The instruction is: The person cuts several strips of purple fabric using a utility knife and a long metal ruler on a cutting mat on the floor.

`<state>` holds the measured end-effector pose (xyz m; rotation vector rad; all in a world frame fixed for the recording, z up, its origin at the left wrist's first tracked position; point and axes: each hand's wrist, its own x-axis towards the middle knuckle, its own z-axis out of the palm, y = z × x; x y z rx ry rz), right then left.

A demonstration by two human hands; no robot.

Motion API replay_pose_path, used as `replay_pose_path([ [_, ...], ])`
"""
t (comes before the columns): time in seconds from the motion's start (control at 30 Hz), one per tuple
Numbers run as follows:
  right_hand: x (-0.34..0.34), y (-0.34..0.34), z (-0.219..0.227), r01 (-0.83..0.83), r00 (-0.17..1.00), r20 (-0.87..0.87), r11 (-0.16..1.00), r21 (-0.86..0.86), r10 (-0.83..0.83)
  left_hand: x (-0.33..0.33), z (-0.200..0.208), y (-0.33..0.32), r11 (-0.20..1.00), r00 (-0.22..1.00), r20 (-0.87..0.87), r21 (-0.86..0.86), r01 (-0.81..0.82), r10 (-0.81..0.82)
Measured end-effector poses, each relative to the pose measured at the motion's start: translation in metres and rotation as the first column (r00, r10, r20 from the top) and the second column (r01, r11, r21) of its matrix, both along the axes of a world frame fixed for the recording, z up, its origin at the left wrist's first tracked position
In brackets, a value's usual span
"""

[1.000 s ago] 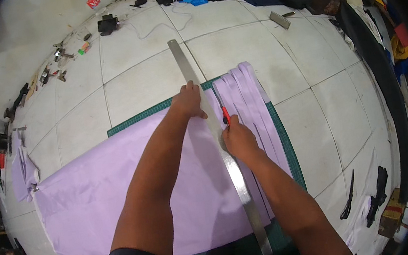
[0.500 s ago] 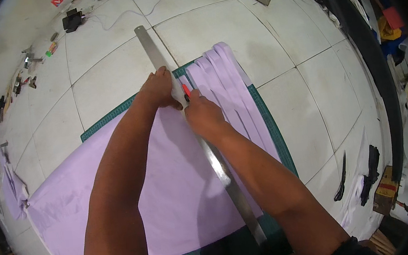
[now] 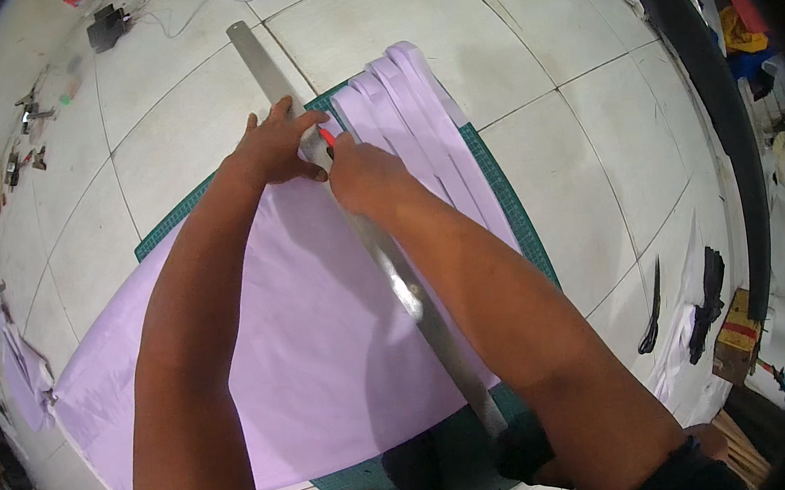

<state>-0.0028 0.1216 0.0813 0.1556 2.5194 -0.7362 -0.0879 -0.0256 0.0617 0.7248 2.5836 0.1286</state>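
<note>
A long steel ruler (image 3: 384,255) lies slantwise over a wide sheet of lilac fabric (image 3: 298,350). My left hand (image 3: 277,152) is spread on the ruler near its far part, thumb and fingertips apart. Close against the ruler's right edge, my right hand (image 3: 368,176) is closed around a red cutter (image 3: 328,138); only its red end and a dark bit show. Beneath the fabric is a green cutting mat (image 3: 519,217), visible along its margins. Right of the ruler, several lilac fabric strips (image 3: 406,100) lie side by side, their far ends folded over.
White floor tiles (image 3: 565,160) surround the mat. Black scissors (image 3: 651,318) and a bundle of black material (image 3: 708,303) lie at the right, near a small box (image 3: 737,338). A black adapter (image 3: 107,28) with a cord sits at the far left. Small metal clamps (image 3: 33,115) line the left.
The whole view has shifted, so everything sits higher and further left. My left fingers have spread apart on the ruler. The cutter has moved slightly farther along the ruler's edge.
</note>
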Motion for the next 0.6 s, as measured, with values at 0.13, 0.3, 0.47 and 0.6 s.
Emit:
replay_pose_path([
  [0.13,0.037,0.009,0.004,0.018,0.995,0.101,1.000,-0.024,-0.015,-0.002,0.006,-0.001,0.996,1.000,0.015,-0.088,0.008,-0.006],
  [0.3,0.132,0.035,0.012,0.051,0.982,0.184,0.998,-0.046,-0.042,-0.001,0.005,-0.002,0.995,1.000,0.006,-0.104,0.006,-0.006],
  [0.47,0.220,0.061,0.028,0.125,0.914,0.388,0.992,0.022,-0.123,-0.003,-0.010,-0.006,0.998,0.998,-0.052,-0.046,0.031,-0.034],
  [0.6,0.305,0.084,0.029,0.095,0.866,0.481,0.990,0.103,-0.133,-0.005,-0.022,-0.011,0.998,0.991,-0.124,-0.032,0.047,-0.051],
])
